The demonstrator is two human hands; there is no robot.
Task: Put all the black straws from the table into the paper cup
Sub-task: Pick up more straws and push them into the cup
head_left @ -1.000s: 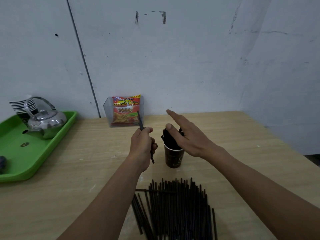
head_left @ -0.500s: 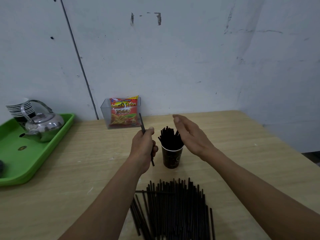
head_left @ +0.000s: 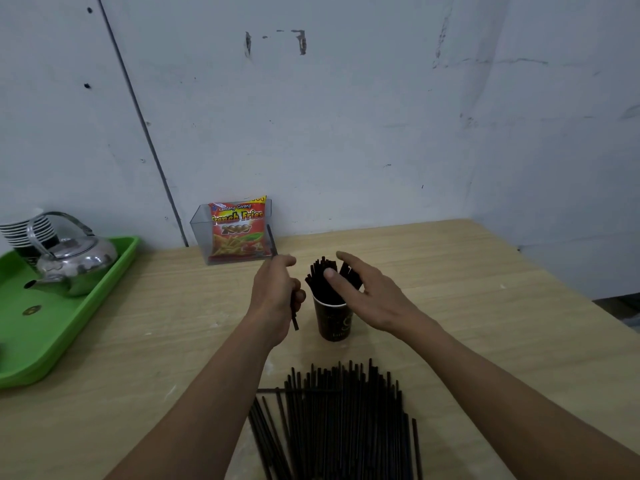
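The single black straw [head_left: 272, 242] stands almost upright in the left hand [head_left: 277, 292]. Its long axis runs from the lower end, near the table [head_left: 485, 306], up toward the far edge, and the top leans a little to the left. The hand closes around the middle of the straw, so one short piece comes out above the thumb and another below the palm (the middle part is hidden by the fingers). This straw is just beside the paper cup [head_left: 334, 322], on its left, and it does not touch the cup.

The cup stands near the centre of the table, and the straws in the cup [head_left: 317, 285] point up and spread a little. The right hand [head_left: 370, 299] is spread with straight fingers around their tops, the thumb in front and the other fingers behind; I cannot tell if it really touches them.

The pile of straws [head_left: 339, 420] lies at the near edge, with the long axes pointing to the far edge. At the left edge is a green tray [head_left: 52, 323] with a metal kettle [head_left: 76, 265]. At the far edge a snack packet [head_left: 239, 230] stands in a clear box [head_left: 199, 230].
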